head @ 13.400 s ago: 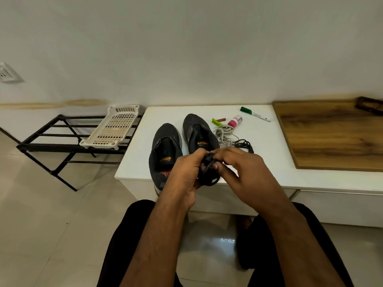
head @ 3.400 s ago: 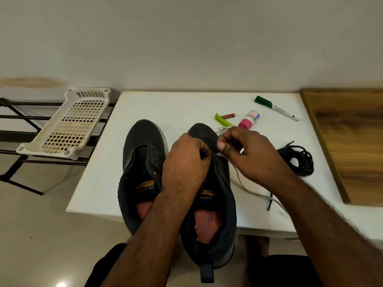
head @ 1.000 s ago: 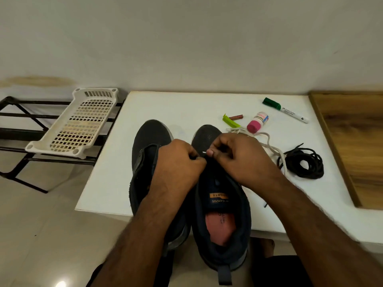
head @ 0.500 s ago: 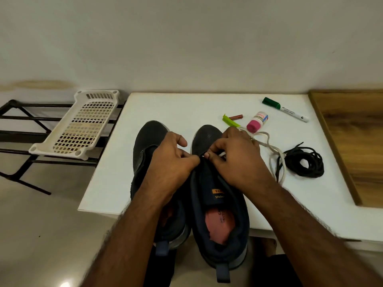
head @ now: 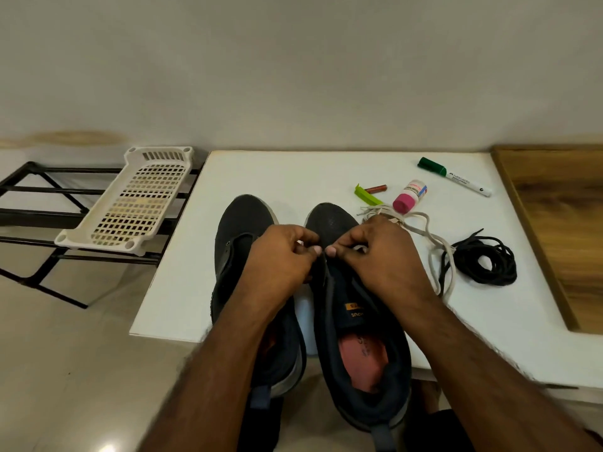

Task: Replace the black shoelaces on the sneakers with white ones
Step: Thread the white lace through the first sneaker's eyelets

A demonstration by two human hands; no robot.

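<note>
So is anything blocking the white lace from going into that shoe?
Nothing visible does. Both hands pinch at the right sneaker's front eyelets; the white lace trails free across the table, beside the black laces.

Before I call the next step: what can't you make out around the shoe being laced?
- Head view: eyelets of the right sneaker, covered by both hands.
- White lace tip, hidden under the right hand.
- Left hand: what it pinches is unclear.
- Both heels blurred at the frame bottom.
</note>
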